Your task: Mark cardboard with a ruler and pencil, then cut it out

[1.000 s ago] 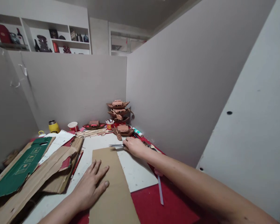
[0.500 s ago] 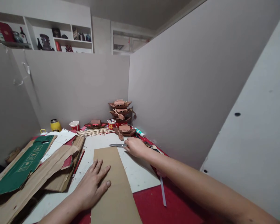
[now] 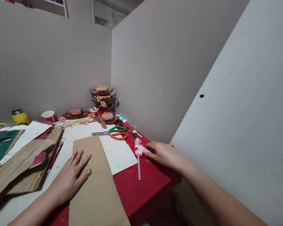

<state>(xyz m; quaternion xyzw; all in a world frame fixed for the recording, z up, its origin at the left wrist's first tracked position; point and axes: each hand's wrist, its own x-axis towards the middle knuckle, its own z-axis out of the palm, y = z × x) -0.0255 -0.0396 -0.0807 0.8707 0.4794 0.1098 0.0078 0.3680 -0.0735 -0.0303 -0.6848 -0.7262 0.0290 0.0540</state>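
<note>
Right hand (image 3: 160, 153) at pink glue gun (image 3: 139, 148) – 1 cardboard strip (image 3: 97, 182)

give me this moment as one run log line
left hand: spread on cardboard strip | right hand: fingers at handle of pink glue gun, grip unclear | scissors: lying untouched

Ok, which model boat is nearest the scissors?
The front boat, just behind the scissors, with a paddle at its near side. The stacked boats are behind it; the red-trimmed boat is off left.
</note>
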